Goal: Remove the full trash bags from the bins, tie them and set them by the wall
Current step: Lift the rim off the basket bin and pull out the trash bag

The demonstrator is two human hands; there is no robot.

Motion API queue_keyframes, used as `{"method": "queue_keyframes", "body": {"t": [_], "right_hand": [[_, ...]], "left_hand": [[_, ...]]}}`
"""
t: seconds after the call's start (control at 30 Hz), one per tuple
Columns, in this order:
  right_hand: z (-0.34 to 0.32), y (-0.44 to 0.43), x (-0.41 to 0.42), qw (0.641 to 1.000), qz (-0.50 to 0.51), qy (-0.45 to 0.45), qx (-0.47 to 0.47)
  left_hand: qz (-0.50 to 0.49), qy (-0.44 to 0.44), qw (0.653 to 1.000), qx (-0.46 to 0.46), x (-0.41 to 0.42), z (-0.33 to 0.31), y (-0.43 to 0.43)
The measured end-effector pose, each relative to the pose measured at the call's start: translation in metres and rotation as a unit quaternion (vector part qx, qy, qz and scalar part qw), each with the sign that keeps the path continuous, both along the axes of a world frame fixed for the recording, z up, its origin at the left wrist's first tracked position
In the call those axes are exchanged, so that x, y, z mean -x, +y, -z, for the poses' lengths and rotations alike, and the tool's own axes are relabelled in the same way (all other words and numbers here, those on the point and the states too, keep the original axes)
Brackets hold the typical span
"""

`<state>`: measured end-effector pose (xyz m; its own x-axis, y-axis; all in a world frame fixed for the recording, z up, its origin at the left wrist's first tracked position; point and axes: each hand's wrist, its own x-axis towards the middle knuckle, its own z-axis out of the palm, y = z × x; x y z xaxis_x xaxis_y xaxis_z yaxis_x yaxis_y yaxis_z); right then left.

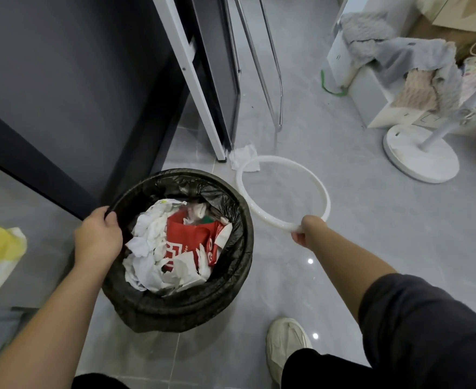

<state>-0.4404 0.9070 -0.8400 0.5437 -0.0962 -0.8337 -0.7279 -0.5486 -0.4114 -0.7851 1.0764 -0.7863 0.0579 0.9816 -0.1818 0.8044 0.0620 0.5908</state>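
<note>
Black bag, full, sits in its bin beneath the left hand pinching its rim; right hand clasps the removed white ring alongside: lifting, tying and placing remain.

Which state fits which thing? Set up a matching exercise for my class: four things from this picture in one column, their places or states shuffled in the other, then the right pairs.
Things
1. white ring
2. black bag
3. shoe
4. crumpled paper

States
A. lines the bin, full of rubbish
B. held at its near edge by the right hand
C. on the floor beside the white frame's foot
D. on the floor near the bottom edge of the view

Pairs: 1-B, 2-A, 3-D, 4-C
</note>
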Motion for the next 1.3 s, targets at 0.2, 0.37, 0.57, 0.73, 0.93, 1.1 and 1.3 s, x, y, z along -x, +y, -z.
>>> {"method": "queue_keyframes", "body": {"t": [0.2, 0.37, 0.57, 0.73, 0.93, 1.1, 1.3], "right_hand": [[0.031, -0.006, 0.021, 0.997, -0.036, 0.048, 0.051], [0.029, -0.01, 0.036, 0.992, -0.09, 0.077, 0.044], [0.01, 0.004, 0.066, 0.95, -0.307, 0.034, -0.041], [-0.012, 0.022, 0.087, 0.916, -0.355, 0.085, -0.164], [-0.024, 0.016, 0.095, 0.918, -0.349, 0.107, -0.156], [-0.034, 0.009, 0.1, 0.918, -0.326, 0.151, -0.166], [-0.052, -0.009, 0.112, 0.936, -0.324, 0.095, -0.1]], "left_hand": [[-0.01, -0.014, 1.0, 0.006, 0.01, 0.011, -0.001], [-0.053, -0.119, 0.99, 0.053, 0.016, 0.014, -0.003], [-0.265, -0.335, 0.84, 0.335, 0.029, 0.005, -0.013], [-0.227, -0.317, 0.78, 0.489, 0.039, 0.006, -0.031], [-0.184, -0.283, 0.78, 0.527, 0.046, 0.007, -0.039], [-0.169, -0.263, 0.802, 0.509, 0.048, 0.0, -0.051], [-0.253, -0.26, 0.823, 0.437, 0.069, 0.002, -0.056]]}}
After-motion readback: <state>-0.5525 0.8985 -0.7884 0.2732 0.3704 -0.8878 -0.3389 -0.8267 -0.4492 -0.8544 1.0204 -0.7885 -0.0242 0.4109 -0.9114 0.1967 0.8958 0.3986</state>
